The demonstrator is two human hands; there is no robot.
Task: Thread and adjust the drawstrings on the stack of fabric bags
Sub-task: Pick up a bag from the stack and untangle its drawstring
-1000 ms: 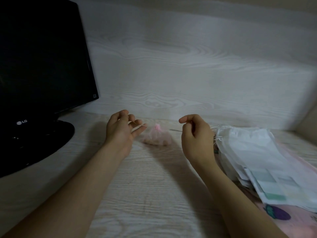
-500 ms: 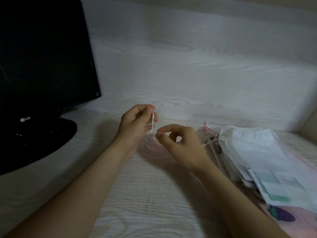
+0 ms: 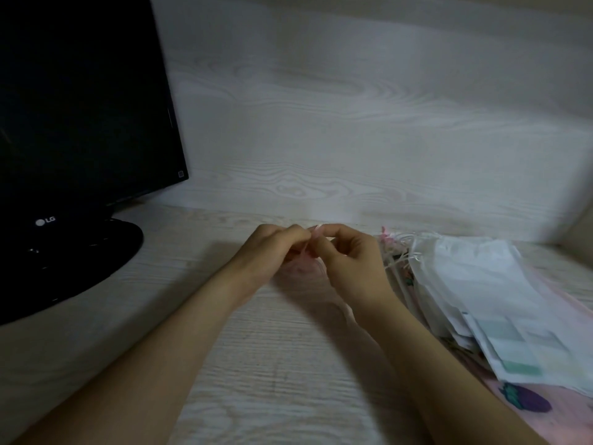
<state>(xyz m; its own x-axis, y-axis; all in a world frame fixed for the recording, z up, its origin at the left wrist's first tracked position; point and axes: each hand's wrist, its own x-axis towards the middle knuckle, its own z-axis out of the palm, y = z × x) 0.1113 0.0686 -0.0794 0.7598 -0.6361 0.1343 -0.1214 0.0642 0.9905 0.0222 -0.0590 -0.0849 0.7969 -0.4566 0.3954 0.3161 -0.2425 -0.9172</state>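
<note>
Fabric bags [image 3: 475, 284] in a stack, with one pink bag [image 3: 301, 271] apart from it; entries ran left to right.

Monitor [image 3: 80, 107]: black, on a round base [image 3: 96, 252], well left of the fingers, at the back of the desk [image 3: 272, 364].

Left hand [image 3: 272, 252]: fingers curled, tips pinched on a pale drawstring [image 3: 316, 229], touching the other hand's tips.

Pink bag: sheer, directly below and between both sets of fingers, largely hidden by them; whether it rested on the desk could not be told.

Right hand [image 3: 349, 258]: thumb and forefinger bent into a ring, closed on the same drawstring; remaining fingers curled.

Fabric bags: on the desk just right of the right fingers, white ones uppermost, fanned out. Loose white cords [image 3: 401, 259] and a pink tassel [image 3: 384, 234] lay at the end nearest the fingers.

Printed bag [image 3: 526, 401]: pink, purple motif, at the bottom of the stack.
</note>
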